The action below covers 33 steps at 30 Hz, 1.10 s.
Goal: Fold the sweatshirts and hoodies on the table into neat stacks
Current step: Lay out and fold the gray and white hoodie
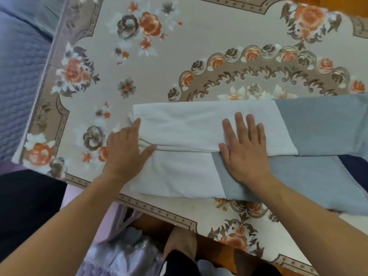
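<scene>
Pressing flat, both hands rest on a white-and-grey sweatshirt (199,126) lying across the near right part of the table (179,56). The right hand (245,148) lies palm down with fingers spread over the fold edge, gripping nothing. The left hand (125,150) is also flat and unclenched, its fingers at the garment's left end.

Risks:
- The near layer sits close to the table's near edge; a pull toward the body could drag it off.
- Lifting the right hand early could let the upper layer spring open.
- The grey part runs out of view at right, so uneven tension there could skew the fold.
</scene>
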{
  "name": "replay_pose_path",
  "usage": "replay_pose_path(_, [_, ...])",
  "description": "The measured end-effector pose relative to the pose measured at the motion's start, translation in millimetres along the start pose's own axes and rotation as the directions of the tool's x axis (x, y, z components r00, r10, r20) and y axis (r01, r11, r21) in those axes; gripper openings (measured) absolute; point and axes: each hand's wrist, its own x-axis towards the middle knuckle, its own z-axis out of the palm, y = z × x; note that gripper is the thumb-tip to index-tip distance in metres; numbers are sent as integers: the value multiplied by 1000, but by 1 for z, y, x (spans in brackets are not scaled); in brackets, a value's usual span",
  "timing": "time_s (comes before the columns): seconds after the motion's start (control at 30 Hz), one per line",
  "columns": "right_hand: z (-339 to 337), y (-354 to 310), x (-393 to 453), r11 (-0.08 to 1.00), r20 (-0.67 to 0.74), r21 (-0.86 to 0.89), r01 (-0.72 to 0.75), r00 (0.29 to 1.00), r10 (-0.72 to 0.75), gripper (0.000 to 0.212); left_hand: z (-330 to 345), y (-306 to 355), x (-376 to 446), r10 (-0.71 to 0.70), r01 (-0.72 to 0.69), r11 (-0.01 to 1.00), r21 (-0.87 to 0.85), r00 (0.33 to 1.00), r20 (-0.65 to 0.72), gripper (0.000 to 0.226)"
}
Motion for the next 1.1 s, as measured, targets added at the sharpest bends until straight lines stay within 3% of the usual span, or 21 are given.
replay_pose_path(0.07, [0, 0, 2, 1000, -3, -9, 6, 1000, -6, 67, -6, -11, -4, 10, -11, 1000, 20, 999, 44, 84])
replay_pose_path(0.23, [-3, -5, 2, 1000, -2, -14, 6, 1000, -6, 67, -21, -23, -3, 17, -12, 998, -60, 996, 93, 51])
replay_pose_path(0.33, [-4, -3, 2, 1000, 14, -24, -7, 1000, 7, 68, -33, -25, -3, -55, 132, 917, -376, 976, 209, 26])
replay_pose_path(0.43, [-6, -4, 3, 1000, 31, -13, -10, 999, 11, 68, -49, -36, -4, -69, 187, 878, -441, 960, 270, 11])
replay_pose_path(0.6, [-6, -6, 3, 1000, 27, -16, -13, 1000, 13, 68, -64, -23, -17, -195, 240, 861, -448, 970, 147, 12])
replay_pose_path(0.7, [-8, -7, 3, 1000, 31, -14, -10, 999, 10, 68, -54, 20, -38, -195, 276, 775, -569, 960, 201, 23])
replay_pose_path(0.73, [-8, -7, 3, 1000, 36, -14, -13, 999, 13, 68, -44, 34, -44, -190, 280, 788, -548, 958, 216, 31])
replay_pose_path(0.77, [-9, -6, 3, 1000, 39, -16, -16, 999, 17, 69, -30, 47, -49, -156, 233, 868, -438, 966, 205, 37])
replay_pose_path(0.83, [-10, -6, 4, 1000, 56, -17, -19, 998, 19, 69, -5, 65, -60, -57, 78, 990, -115, 983, 173, 44])
replay_pose_path(0.93, [-11, -5, 6, 1000, 78, -13, -2, 997, 3, 70, 4, 66, -74, 45, -63, 993, 98, 984, 173, 36])
replay_pose_path(1.0, [-14, -8, 4, 1000, 84, -5, -7, 996, 7, 69, -6, 60, -81, 100, -122, 989, 88, 970, 220, 28])
replay_pose_path(1.03, [-17, -11, 4, 1000, 77, 9, -22, 997, 22, 67, -10, 53, -83, 93, -95, 995, -1, 971, 218, 27])
replay_pose_path(1.1, [-26, -24, 5, 997, 7, 58, -48, 999, 48, 61, -23, 36, -84, -57, 114, 954, -279, 977, 204, 27])
